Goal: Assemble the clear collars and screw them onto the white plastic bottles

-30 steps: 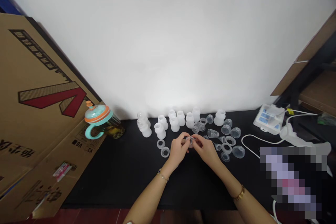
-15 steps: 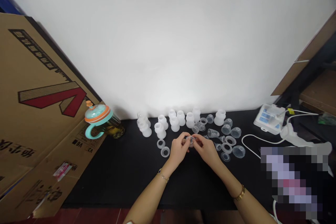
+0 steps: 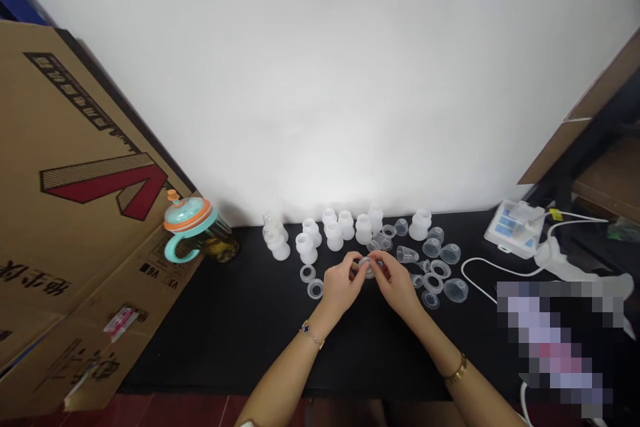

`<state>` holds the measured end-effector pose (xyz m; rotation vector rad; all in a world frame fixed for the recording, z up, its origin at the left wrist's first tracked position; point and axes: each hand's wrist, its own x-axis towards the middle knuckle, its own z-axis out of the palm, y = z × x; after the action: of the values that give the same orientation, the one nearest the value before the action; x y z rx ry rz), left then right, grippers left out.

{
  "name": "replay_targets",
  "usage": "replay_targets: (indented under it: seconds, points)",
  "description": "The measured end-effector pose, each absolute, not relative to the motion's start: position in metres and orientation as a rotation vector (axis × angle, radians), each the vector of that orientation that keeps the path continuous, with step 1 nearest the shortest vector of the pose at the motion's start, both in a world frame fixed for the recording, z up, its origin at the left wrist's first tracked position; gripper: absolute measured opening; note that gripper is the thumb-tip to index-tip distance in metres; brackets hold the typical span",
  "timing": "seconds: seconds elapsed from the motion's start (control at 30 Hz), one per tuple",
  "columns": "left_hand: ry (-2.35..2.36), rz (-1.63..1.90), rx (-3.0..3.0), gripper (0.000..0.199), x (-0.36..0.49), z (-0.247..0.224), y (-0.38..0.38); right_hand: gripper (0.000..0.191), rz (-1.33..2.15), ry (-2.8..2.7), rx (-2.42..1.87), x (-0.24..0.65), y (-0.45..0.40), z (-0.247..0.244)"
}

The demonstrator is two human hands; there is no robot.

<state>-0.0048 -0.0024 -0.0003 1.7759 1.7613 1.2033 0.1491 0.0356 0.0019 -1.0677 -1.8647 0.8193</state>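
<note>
In the head view, my left hand (image 3: 343,282) and my right hand (image 3: 399,280) meet above the black table, fingers pinched on a clear bottle collar ring (image 3: 369,267). The fingers partly cover it, and I cannot tell whether a teat sits inside. Left of my left hand lie two loose collar rings (image 3: 315,289). Behind the hands stand several small white baby bottles (image 3: 334,237), their mouths uncovered. Close to my right hand are several clear teats (image 3: 407,254), more collar rings (image 3: 433,283) and clear dome caps (image 3: 455,290).
On the left, a teapot-like jug (image 3: 200,230) with a turquoise lid stands by a large cardboard box (image 3: 95,147). At the right are a clear plastic case (image 3: 515,228), a white cable (image 3: 480,260) and a blurred-out patch. A white wall (image 3: 320,80) rises behind.
The fingers of both hands have shifted slightly around the collar ring, the right ones closing further over it. The whole view has moved a little; the things on the table lie as before.
</note>
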Motion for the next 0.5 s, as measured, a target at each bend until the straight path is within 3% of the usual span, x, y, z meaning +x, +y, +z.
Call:
replay_targets:
  seconds: [0.5]
  points:
    - [1.694,1.239,1.725,0.026,-0.0057,0.0015,-0.0034,0.033,0.884,-1.881,-1.081,0.1471,0.0368,-0.0016]
